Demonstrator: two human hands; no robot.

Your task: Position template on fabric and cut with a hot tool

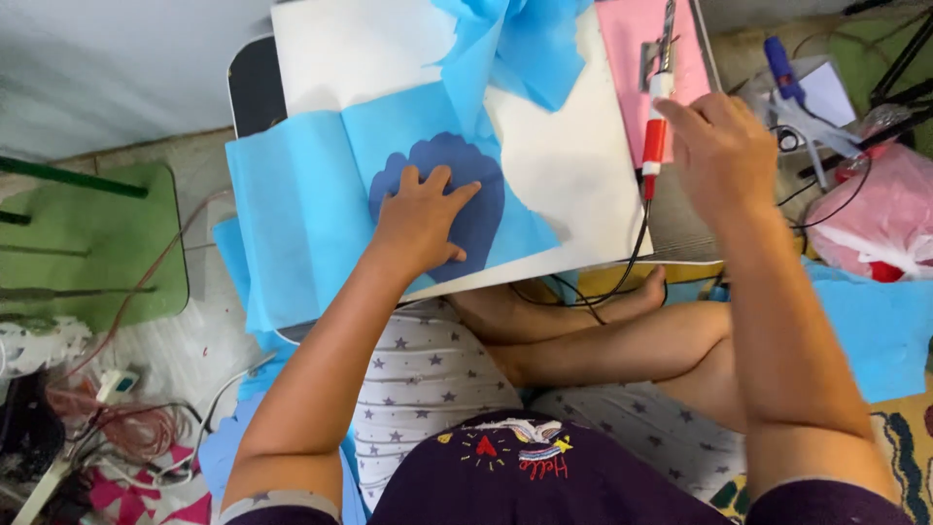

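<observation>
- On a white board across the person's lap, thin light-blue fabric (301, 204) lies smooth, a scalloped dark template (476, 194) beneath it.
- Left hand (420, 219) presses flat, fingers spread, on that shape.
- Right hand (724, 146) grips a red-handled corded hot cutter (655, 136) over pink fabric (637, 49).
- Pink plastic bag (875, 209) sits far right.

One package only: pink plastic bag (875, 219), crumpled and bulging, far right edge on the floor beside the worktop (583, 194), with something red and white at its lower side. No labels, signs or screens in view.
</observation>
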